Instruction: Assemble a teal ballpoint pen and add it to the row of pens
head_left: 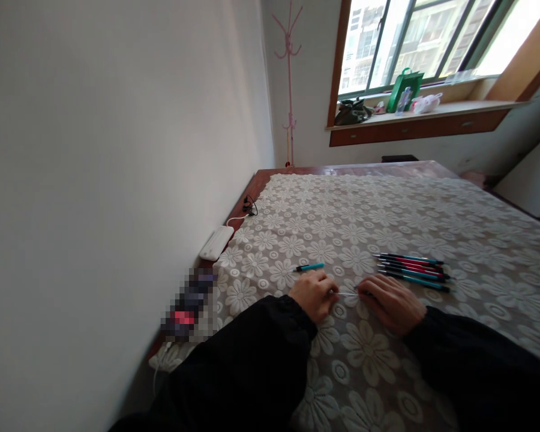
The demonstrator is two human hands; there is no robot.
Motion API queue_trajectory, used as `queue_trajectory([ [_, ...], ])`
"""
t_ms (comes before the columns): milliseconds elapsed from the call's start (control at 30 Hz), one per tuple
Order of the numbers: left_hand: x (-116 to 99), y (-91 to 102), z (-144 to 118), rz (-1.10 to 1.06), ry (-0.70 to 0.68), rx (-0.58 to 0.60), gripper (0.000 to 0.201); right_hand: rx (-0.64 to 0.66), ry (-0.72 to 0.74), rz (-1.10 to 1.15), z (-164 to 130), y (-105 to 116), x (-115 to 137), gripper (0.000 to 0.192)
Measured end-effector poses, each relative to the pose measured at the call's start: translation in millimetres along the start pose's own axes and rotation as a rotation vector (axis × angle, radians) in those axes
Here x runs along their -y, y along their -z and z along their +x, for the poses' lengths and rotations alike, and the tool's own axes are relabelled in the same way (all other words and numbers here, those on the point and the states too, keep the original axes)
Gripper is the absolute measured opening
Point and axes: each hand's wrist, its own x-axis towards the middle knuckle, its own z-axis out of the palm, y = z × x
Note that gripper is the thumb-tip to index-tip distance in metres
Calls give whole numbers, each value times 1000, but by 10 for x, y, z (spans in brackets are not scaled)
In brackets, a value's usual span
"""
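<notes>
Between my two hands a thin whitish rod (347,294) stretches level, just above the flowered tablecloth (369,354). My left hand (314,294) is closed, its fingertips pinching the rod's left end. At the other end my right hand (391,303) has its fingers bent and pressed together on the rod. Just beyond my left hand lies a teal and black pen or mechanical pencil (312,266), partly near the knuckles. Several slim pens or pencils (411,264), teal, red and black, lie side by side past my right hand, tips pointing left.
A white power strip (216,243) with a black cable (251,207) runs along the table's left edge by the wall. A blurred-out item (191,306) lies nearer. Beyond the table stand a pink coat rack (290,78) and a windowsill with a green bag (404,93).
</notes>
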Motion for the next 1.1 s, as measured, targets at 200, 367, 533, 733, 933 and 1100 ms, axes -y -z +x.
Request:
queue_trajectory([
  [200, -18, 41, -28, 31, 30, -18, 19, -25, -13, -55, -11, -18, -27, 22],
  [367, 18, 61, -13, -1, 35, 11, 16, -31, -2, -103, -24, -21, -56, 22],
  [533, 57, 55, 11, -31, 30, 25, 15, -35, 14, -103, -16, -18, -59, 23],
  [733, 22, 69, -16, -23, 10, -8, 17, -24, 33, -134, -19, -20, -63, 26],
  [933, 25, 94, -21, 5, -36, 13, 33, -9, 45, -94, -27, -12, -78, 28],
  [1100, 76, 63, -17, -37, -35, 14, 37, -30, 35, -81, -23, -5, -78, 27],
])
